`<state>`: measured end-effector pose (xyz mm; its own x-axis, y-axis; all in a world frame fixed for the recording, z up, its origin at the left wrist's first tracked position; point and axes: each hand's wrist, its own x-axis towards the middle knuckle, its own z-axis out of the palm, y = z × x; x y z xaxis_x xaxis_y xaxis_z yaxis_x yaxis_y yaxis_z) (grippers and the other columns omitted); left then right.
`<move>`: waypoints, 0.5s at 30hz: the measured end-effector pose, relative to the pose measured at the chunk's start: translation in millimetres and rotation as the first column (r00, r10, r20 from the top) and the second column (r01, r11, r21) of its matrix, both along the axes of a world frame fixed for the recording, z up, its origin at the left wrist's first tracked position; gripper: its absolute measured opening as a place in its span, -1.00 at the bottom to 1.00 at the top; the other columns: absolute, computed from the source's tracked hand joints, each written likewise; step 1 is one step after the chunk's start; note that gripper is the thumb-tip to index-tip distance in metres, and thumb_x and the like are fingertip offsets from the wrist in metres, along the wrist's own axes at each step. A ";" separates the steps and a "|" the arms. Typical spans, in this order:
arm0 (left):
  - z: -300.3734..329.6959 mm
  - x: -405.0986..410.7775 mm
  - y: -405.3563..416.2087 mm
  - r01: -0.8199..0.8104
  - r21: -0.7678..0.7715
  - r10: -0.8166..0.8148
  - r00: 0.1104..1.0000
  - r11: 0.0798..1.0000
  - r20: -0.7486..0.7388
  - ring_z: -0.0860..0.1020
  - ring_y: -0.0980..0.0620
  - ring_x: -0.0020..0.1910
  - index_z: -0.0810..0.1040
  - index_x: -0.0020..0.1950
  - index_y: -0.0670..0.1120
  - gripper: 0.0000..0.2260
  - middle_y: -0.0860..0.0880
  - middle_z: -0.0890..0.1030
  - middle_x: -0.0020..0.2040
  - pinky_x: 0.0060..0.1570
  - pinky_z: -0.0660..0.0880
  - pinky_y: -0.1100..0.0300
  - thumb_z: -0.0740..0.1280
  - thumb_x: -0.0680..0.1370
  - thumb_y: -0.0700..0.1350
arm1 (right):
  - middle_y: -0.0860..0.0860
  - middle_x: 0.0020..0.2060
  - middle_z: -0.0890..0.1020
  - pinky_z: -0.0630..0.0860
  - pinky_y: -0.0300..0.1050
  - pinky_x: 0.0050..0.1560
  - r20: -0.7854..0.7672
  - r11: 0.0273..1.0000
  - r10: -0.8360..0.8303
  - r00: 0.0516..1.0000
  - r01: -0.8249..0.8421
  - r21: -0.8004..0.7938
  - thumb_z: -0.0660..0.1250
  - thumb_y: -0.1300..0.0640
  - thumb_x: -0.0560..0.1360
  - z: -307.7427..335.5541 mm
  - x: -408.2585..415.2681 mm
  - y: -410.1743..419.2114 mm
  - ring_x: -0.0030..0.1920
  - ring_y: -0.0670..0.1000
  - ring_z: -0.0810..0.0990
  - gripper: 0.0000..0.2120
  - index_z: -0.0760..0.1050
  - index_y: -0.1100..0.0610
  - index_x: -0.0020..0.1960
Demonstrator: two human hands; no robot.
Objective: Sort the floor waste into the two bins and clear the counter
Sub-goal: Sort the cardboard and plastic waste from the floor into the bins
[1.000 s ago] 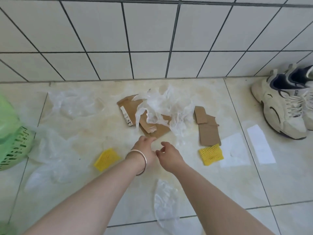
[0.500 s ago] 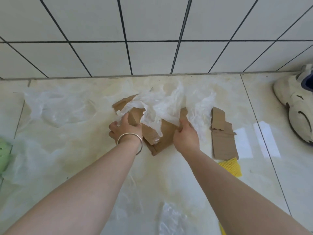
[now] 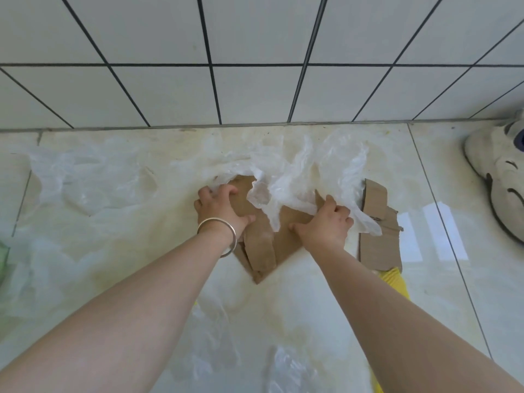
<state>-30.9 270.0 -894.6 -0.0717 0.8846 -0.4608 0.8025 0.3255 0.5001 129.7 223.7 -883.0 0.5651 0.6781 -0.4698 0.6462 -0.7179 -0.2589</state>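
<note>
- Cardboard piece (image 3: pixel 263 239), brown and creased, lies flat on the pale floor tiles (image 3: pixel 326 302) near the wall base, under both hands; its far edge is hidden under crumpled clear plastic film (image 3: pixel 286 177).
- Left hand (image 3: pixel 219 207) has fingers curled over the cardboard's left edge and the film there, thumb pressing on top; fingertips partly buried in film, so what exactly they grip is hard to tell.
- Right hand (image 3: pixel 327 219) grips the cardboard's right side, fingers bent over the edge with film bunched against them, thumb flat on the board.
- Silver bangle (image 3: pixel 219 231) on the left wrist.
- Second cardboard strip (image 3: pixel 378 228) lies just to the right, partly covered by film and the right forearm.
- Yellow mesh pad (image 3: pixel 394 280) peeks out beside the right forearm, mostly hidden.
- More clear film (image 3: pixel 85 177) spread at left; another wad (image 3: pixel 289 373) near the bottom edge, blurred.
- Green object (image 3: pixel 2 255) cut off at the left edge, cannot identify.
- White sneaker (image 3: pixel 499 177) cut off at the right edge.
- White tiled wall (image 3: pixel 255 52) behind.
</note>
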 end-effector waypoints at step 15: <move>5.3 -8.7 -99.1 -0.038 -0.154 0.031 0.998 0.987 -0.050 0.32 -0.14 0.35 0.02 0.50 -0.08 -0.02 -0.16 0.20 0.38 0.37 0.29 0.09 0.56 0.27 0.03 | 0.09 0.06 0.59 0.47 -0.05 0.07 -0.248 0.959 -0.267 0.931 0.283 0.030 0.42 0.09 0.40 -5.1 -37.6 -82.7 0.13 0.15 0.54 -0.54 0.40 0.14 0.25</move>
<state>-39.6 170.9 -889.3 -0.1260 0.7996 -0.5871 0.8110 0.4238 0.4032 92.1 141.0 -888.2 0.6102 0.5456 -0.5744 0.3394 -0.8352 -0.4328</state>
